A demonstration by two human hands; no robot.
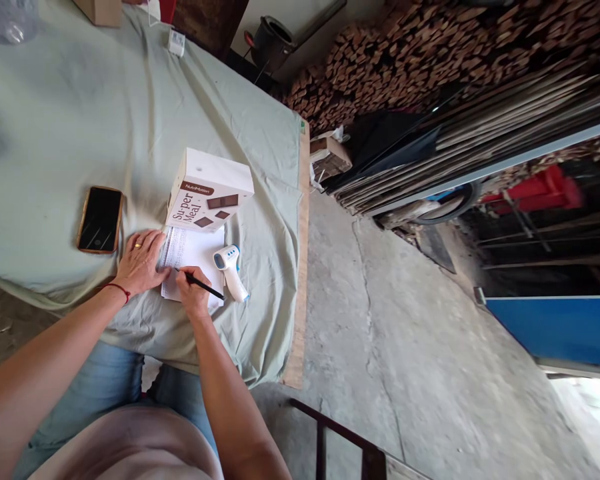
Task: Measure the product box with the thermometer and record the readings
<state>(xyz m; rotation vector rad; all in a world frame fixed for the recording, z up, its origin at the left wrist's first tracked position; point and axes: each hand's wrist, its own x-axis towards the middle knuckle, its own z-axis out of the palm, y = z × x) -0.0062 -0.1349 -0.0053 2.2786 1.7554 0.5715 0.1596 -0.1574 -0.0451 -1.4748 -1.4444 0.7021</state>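
Observation:
My right hand (194, 291) is closed around a black pen (205, 286), its tip on a white sheet of paper (198, 248) with rows of writing on its left side. My left hand (141, 261) lies with fingers spread at the sheet's left edge, touching it. A white and blue infrared thermometer (233, 273) rests at the paper's right side. Behind the paper stands a white "Super Meal" box (211, 190), close to its far edge. Left of my left hand lies a phone (100, 220) with a dark screen.
A pale green cloth (55, 133) with folds covers the table, whose wooden edge (300, 267) shows at the right. A white charger (177, 43) and a cardboard box (99, 11) sit at the far side. A dark metal frame (340, 433) stands on the concrete floor.

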